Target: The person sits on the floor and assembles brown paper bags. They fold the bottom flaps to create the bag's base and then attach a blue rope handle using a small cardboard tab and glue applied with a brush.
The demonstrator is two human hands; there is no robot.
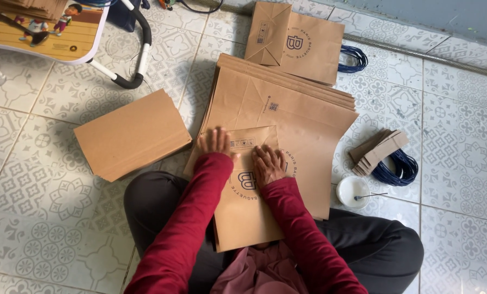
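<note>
I sit cross-legged on a tiled floor with a flat brown paper bag (246,212) lying over my lap. My left hand (216,142) presses flat on the folded upper flap of that bag, fingers spread. Beside it, my right hand (268,163) rests palm down on the bag near its printed round logo. Neither hand grips anything. Under the bag lies a fanned stack of flat brown bag sheets (303,114). Both arms wear dark red sleeves.
A stack of plain brown cardboard pieces (132,133) lies to the left. A finished folded bag (295,43) sits at the back. To the right are brown paper strips (378,149), blue cord bundles (398,169), a small white glue dish with a stick (353,191). A low table (53,32) stands at the top left.
</note>
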